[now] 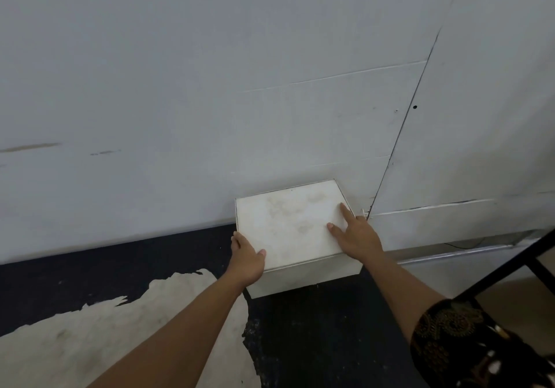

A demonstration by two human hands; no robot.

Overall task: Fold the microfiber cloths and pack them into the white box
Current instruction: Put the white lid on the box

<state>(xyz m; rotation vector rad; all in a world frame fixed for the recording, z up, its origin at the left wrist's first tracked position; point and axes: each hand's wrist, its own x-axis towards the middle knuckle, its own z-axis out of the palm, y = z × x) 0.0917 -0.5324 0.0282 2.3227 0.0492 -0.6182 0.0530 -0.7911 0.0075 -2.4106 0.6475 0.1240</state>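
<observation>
A white box (289, 222) with its lid closed sits on the dark floor against a white wall. My left hand (247, 258) grips its near-left corner, thumb on the lid and fingers down the left side. My right hand (357, 234) holds the right edge, with forefinger and thumb lying on the lid and the other fingers curled over the side. The lid shows faint stains. No microfiber cloths are in view.
The white wall (210, 102) rises right behind the box. The dark floor (315, 327) has a large worn pale patch (135, 342) at the lower left. A black table leg or frame (510, 264) slants in at the right.
</observation>
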